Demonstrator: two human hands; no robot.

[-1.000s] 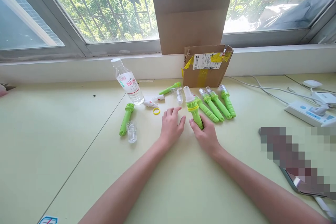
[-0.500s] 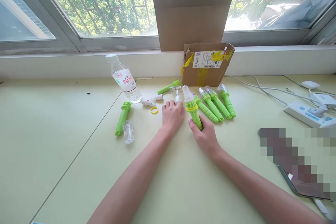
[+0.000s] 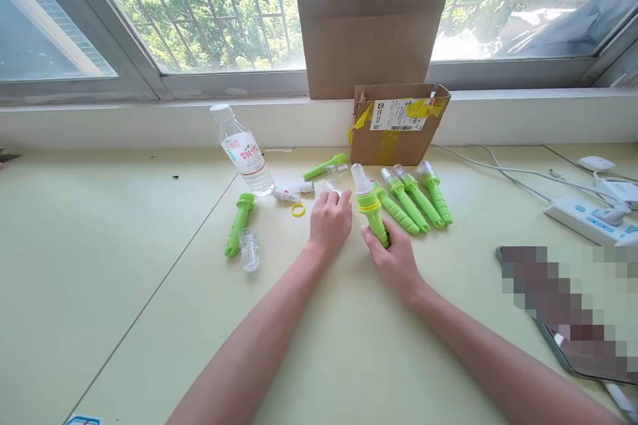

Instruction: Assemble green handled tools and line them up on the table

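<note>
Pale green tabletop beneath, with a cardboard box at the back. Wraps the right hand tightly around a green handle, left of four capped handles. Bends the left hand over a partly hidden clear cover, grip impossible to tell, yellow ring farther left.

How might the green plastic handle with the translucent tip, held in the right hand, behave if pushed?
The green plastic handle seems stiff: it projects straight beyond the right hand. Its rounded shape suggests it may roll if laid down. Ridges around its upper end probably reduce slipping.
</note>
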